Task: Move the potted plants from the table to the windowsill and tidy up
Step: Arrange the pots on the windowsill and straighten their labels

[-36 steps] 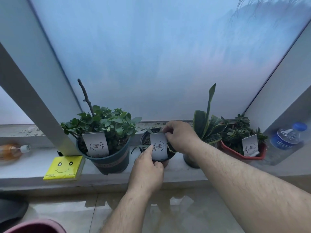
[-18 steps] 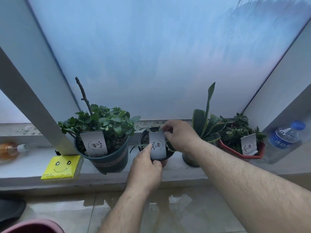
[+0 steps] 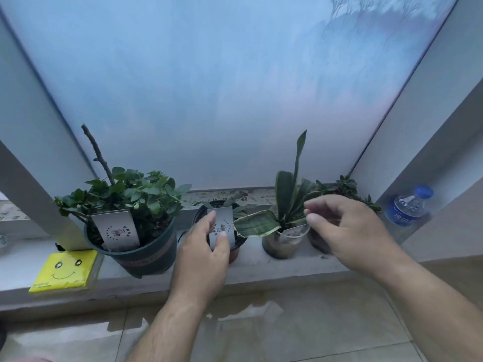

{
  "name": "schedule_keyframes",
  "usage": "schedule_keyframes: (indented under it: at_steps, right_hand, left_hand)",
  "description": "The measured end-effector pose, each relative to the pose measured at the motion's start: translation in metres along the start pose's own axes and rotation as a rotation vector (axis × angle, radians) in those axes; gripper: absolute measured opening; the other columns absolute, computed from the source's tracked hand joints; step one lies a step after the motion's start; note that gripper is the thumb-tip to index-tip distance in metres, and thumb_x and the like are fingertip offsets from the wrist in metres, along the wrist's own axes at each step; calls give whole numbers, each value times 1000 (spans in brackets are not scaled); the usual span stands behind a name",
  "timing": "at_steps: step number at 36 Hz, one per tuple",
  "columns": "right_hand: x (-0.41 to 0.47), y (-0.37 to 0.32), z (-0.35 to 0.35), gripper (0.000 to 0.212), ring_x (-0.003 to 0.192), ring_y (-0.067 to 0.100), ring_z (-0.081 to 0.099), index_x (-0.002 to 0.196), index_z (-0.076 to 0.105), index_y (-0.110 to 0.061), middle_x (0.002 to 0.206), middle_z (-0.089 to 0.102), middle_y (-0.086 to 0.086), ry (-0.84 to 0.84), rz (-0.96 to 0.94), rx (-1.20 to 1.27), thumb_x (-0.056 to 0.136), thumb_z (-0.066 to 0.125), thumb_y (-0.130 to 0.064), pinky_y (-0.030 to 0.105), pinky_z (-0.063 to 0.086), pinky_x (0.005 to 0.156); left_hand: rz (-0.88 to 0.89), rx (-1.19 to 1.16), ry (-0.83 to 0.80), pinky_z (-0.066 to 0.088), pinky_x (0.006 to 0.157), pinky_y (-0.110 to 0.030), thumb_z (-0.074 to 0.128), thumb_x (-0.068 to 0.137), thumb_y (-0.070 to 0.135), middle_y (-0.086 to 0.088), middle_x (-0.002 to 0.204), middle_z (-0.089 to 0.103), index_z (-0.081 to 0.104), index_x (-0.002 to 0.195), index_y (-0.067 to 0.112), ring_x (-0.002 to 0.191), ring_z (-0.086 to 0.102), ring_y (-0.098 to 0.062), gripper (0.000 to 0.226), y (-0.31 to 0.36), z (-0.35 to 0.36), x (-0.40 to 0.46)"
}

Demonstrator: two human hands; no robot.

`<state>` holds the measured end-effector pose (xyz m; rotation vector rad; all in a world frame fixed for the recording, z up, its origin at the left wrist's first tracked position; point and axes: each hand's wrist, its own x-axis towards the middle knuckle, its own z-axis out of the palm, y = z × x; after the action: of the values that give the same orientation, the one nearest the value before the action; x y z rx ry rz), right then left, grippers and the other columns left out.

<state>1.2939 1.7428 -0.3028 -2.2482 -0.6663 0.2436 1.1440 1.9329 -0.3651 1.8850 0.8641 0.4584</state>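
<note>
The left hand is at the small dark pot on the windowsill. Its thumb and fingers pinch the grey label card that stands in this pot, so the hand is closed on the card. The pot is directly behind the hand, partly hidden by it.

The right hand is in the air, just to the right of the clear pot with the long-leaved plant. Its thumb and first finger are near together but they hold nothing; a small gap shows between them. The hand looks a little blurred. Behind this hand is another leafy pot, mostly covered by it.

To the left of the left hand stands the big dark green pot with the bushy plant, and beyond it a yellow smiley pack. Far right of the right hand stands a water bottle.
</note>
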Motion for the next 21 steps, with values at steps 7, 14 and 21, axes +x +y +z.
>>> schedule_keyframes:
  at_steps: [7,14,21]
  right_hand:
    - [-3,58,-2,13,88,4,69,96,74,-32,90,74,-14,65,154,6,93,71,-19,18,47,70]
    - [22,64,10,16,96,14,67,111,73,-26,101,74,-8,62,134,-90,96,66,-26,27,52,85]
    - [33,68,21,21,105,21,63,114,70,-26,113,70,-4,-55,34,-328,101,55,-31,41,55,91]
  left_hand:
    - [78,37,-8,50,102,-27,59,98,22,11,132,61,54,144,26,120,58,-2,47,12,16,-15]
    - [90,79,-93,49,95,-17,60,97,20,16,119,63,56,140,30,110,59,6,44,13,44,-27]
    - [131,198,-256,42,110,-23,57,98,23,23,133,54,52,142,33,122,50,12,46,17,69,-39]
